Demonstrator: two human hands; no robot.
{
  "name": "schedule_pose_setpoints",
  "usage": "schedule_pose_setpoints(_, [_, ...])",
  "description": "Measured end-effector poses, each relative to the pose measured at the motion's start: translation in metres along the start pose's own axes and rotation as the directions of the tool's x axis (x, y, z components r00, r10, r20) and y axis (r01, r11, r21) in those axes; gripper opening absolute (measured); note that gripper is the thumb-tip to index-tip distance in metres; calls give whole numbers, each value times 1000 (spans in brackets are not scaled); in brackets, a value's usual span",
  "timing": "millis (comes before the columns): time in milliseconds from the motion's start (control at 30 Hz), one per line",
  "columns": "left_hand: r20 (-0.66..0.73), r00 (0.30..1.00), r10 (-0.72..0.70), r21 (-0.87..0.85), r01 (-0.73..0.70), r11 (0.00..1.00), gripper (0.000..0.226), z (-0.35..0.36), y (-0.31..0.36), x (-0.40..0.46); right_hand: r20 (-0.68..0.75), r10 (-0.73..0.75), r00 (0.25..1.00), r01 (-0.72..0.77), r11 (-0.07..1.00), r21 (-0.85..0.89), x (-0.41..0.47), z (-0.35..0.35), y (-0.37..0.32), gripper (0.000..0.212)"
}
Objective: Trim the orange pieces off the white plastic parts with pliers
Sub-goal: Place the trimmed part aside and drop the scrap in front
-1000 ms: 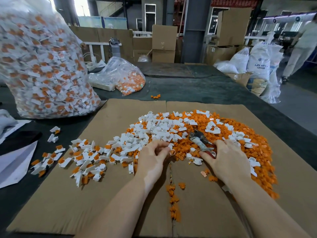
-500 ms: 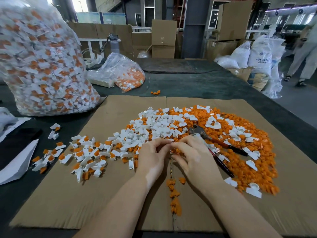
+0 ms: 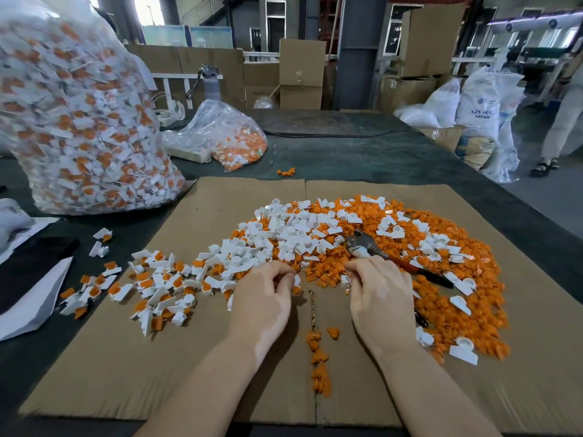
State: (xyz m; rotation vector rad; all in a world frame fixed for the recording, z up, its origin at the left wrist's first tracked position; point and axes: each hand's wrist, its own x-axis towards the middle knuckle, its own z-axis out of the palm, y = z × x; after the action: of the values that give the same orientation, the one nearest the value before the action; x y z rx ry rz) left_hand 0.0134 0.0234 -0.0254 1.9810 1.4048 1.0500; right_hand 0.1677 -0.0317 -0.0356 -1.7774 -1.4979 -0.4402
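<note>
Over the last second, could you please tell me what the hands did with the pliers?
The right hand let go of the pliers, which now lie on the orange pile. It went to the left hand, then drew apart. Both now pinch small pieces. The bags and cardboard stayed put.

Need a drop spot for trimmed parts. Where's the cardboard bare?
Bare: cardboard near-left, below the untrimmed parts; far-left corner beside the big bag; near-right below the orange pile. Crowded: middle and right, where pliers lie, and the seam between left hand and right hand.
</note>
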Motion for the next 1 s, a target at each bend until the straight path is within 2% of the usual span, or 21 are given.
schedule_pose_setpoints(233, [-129,991,-44,238,74,968,16,-36,-26,8,-4,-72,997,72,995,-63,0,1,-3,21])
schedule_pose_setpoints(433, [-176,984,-37,295,89,951,18,-44,-30,17,32,-152,988,155,984,-93,1,1,-5,27])
schedule_pose_setpoints(533, [-190,981,39,329,26,944,19,-40,-22,16,45,-138,989,142,985,-103,1,2,-5,27])
schedule_pose_setpoints(667, [-55,978,200,294,-176,940,19,-20,-6,12,16,-92,996,94,990,-107,1,2,-5,25])
schedule_pose_setpoints(800, [136,941,309,301,-336,892,34,10,8,10,-13,-25,1000,24,993,-116,1,1,-5,23])
schedule_pose_setpoints(900, [219,915,338,376,-399,836,39,25,13,14,-23,8,1000,-11,992,-123,0,0,-4,21])
schedule_pose_setpoints(1000, [246,915,321,408,-398,822,32,28,13,16,-37,36,999,-40,993,-111,1,0,-3,21])
